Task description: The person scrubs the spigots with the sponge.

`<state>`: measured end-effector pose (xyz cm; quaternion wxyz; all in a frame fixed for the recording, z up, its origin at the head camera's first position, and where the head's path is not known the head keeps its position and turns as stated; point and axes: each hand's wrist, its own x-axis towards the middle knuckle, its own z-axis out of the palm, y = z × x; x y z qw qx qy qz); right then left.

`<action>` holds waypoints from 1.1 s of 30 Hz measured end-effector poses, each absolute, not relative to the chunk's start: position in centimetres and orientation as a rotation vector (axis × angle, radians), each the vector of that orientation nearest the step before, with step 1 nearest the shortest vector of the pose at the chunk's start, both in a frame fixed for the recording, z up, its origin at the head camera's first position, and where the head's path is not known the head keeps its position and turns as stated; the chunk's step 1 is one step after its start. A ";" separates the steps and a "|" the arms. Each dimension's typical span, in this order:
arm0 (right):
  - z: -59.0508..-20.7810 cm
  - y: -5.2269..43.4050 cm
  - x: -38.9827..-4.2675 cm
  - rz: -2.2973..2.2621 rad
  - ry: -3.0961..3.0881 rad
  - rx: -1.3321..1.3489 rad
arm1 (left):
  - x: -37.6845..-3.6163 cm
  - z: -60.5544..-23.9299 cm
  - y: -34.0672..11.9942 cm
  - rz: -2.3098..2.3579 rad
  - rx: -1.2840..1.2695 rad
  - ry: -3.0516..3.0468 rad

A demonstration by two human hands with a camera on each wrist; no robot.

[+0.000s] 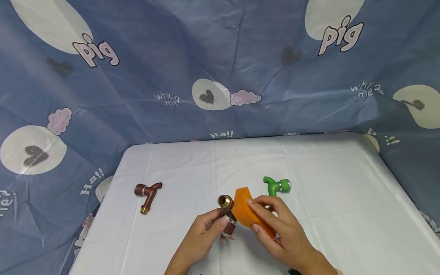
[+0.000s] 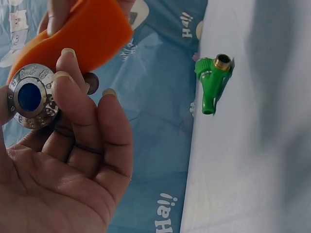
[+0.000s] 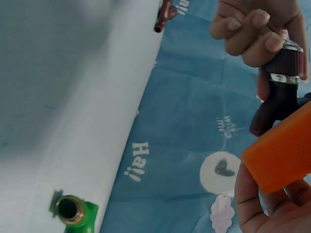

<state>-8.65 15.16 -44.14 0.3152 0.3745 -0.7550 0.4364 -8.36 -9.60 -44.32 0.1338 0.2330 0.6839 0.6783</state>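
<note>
Brown tap: rigid, likely hefty; left hand is gripping its capped end. Orange sponge: soft, light; right hand is pinching it against the tap.

A dark brown tap with a brass threaded mouth and a chrome-ringed, blue-centred knob is held above the white table by its knob end, brass opening tilted up and away. An orange sponge, thick and slightly bent, lies pressed against the tap's right side, just behind the brass mouth.
</note>
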 end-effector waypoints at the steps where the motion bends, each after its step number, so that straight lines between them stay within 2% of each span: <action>1: -44.3 15.3 -8.6 1.128 -2.003 0.976 | -8.4 -44.3 -9.6 1.968 0.673 1.988; 10: -45.5 16.6 -8.4 0.929 -2.122 0.931 | -8.9 -44.0 -9.8 1.933 0.550 2.113; 16: -45.4 16.9 -8.2 0.951 -2.121 0.933 | -8.9 -44.1 -9.8 1.938 0.458 2.136; 26: -43.2 14.4 -7.3 1.248 -1.929 1.193 | -8.5 -44.4 -8.9 1.883 0.330 2.190; 33: -43.8 13.6 -7.6 1.148 -2.010 1.134 | -8.6 -44.4 -8.5 1.797 0.290 2.347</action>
